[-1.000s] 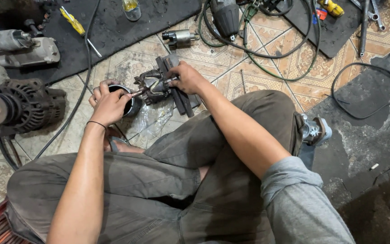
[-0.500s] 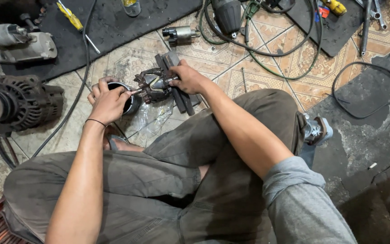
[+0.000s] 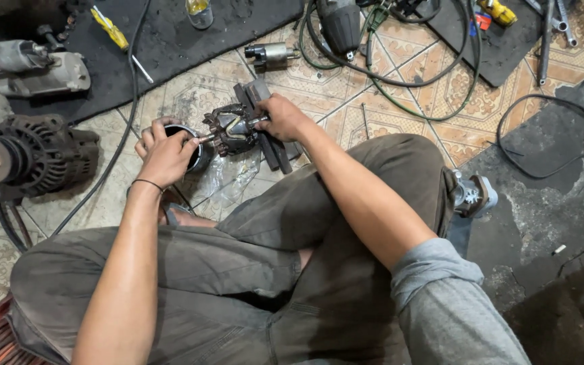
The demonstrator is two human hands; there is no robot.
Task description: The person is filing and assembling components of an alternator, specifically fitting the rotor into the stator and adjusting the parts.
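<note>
on tiled floor, left hand (image 3: pixel 165 154) still gripping cup (image 3: pixel 194 152), right hand (image 3: pixel 282 118) still holding rotor (image 3: pixel 231 128)

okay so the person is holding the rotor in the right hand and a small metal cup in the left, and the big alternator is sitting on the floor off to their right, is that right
Not quite. The head view shows the alternator on the floor to the person's left, beside the left hand, not to their right. The rest holds: the right hand grips the rotor, and the left hand is closed around a small metal cup.
</note>
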